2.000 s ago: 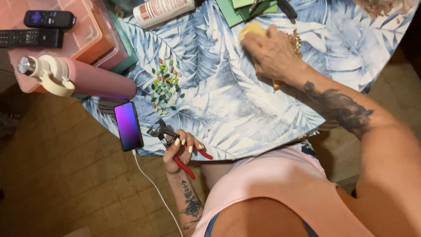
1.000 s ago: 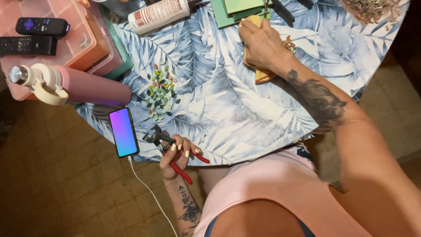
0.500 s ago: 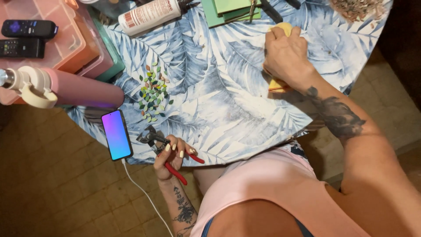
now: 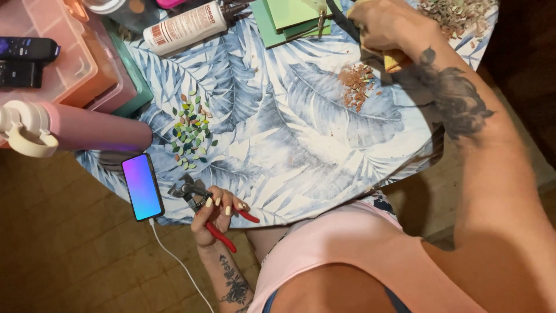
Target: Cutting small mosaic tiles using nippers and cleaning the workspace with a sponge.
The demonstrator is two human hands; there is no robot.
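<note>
The table (image 4: 324, 150) wears a cloth of pale blue and white leaf fronds, with a scatter of green and rust chips (image 4: 191, 130) near its left edge and a small heap of reddish-brown chips (image 4: 356, 81) toward its far right edge. At the near edge the left hand (image 4: 215, 215), its nails painted pale yellow, grips pliers (image 4: 202, 206) with red handles and dark jaws, beside a phone (image 4: 142, 186) glowing blue to purple. A pink bottle (image 4: 87, 127) with a cream cap lies at the left edge, green sheets (image 4: 284, 17) sit at the far edge, and the right hand (image 4: 388, 26) covers something yellow.
</note>
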